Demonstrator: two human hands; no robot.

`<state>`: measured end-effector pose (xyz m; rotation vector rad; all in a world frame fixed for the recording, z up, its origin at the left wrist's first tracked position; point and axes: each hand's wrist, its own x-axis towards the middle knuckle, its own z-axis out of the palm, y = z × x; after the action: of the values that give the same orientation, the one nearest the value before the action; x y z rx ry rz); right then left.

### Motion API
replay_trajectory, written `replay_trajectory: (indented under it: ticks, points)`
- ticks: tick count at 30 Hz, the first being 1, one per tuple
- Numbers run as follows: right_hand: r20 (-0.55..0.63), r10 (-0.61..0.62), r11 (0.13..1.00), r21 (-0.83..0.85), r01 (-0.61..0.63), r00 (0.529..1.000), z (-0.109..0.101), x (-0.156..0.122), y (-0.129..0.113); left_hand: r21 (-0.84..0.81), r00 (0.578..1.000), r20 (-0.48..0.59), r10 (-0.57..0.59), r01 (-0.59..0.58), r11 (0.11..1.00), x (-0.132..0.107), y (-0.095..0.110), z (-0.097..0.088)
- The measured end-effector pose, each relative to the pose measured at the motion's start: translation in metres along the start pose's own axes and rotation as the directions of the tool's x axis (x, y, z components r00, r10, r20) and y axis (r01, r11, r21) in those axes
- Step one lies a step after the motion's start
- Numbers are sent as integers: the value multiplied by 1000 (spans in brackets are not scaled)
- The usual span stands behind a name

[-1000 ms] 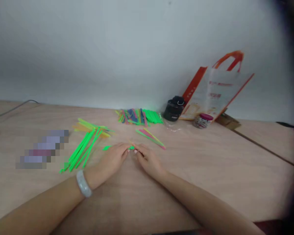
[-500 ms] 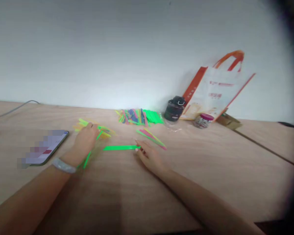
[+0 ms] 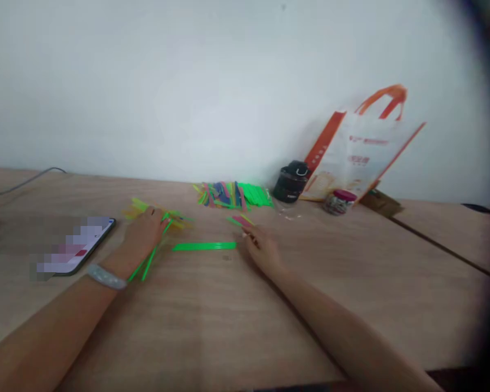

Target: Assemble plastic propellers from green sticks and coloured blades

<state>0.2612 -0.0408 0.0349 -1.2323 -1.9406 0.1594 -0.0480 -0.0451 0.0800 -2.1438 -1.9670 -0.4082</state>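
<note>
My left hand (image 3: 144,235) lies on a loose pile of green and yellow sticks (image 3: 163,219), its fingers curled over them; the picture is too blurred to show whether it grips one. A single green stick (image 3: 204,246) lies flat on the wooden table (image 3: 245,321) between my hands. My right hand (image 3: 261,250) rests just right of that stick's end, over a small bunch of pink and green sticks (image 3: 240,220). Its fingertips are bent down at the bunch; a hold cannot be made out.
A heap of mixed coloured sticks (image 3: 231,195) lies at the back by the wall. A black jar (image 3: 289,182), a small jar with a pink lid (image 3: 338,201) and an orange and white bag (image 3: 359,152) stand at the back right. A phone (image 3: 79,246) lies left.
Both hands were together at the middle on the green stick. My left hand moved left onto the stick pile; my right hand let the stick go and shifted right to the pink bunch.
</note>
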Motion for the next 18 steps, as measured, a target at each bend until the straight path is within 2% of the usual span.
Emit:
replay_trajectory:
  ticks: [4,11,18]
  points:
    - [-27,40,999,-9,-40,999,-2,5,15,98,1000,-1,26,-26,995,-4,8,-3]
    - [-50,42,998,-40,-44,998,-6,9,18,39,996,89,-17,14,999,-6,13,1]
    - [-33,55,997,-54,-57,998,-5,9,18,-7,987,158,0,1,1000,-5,14,6]
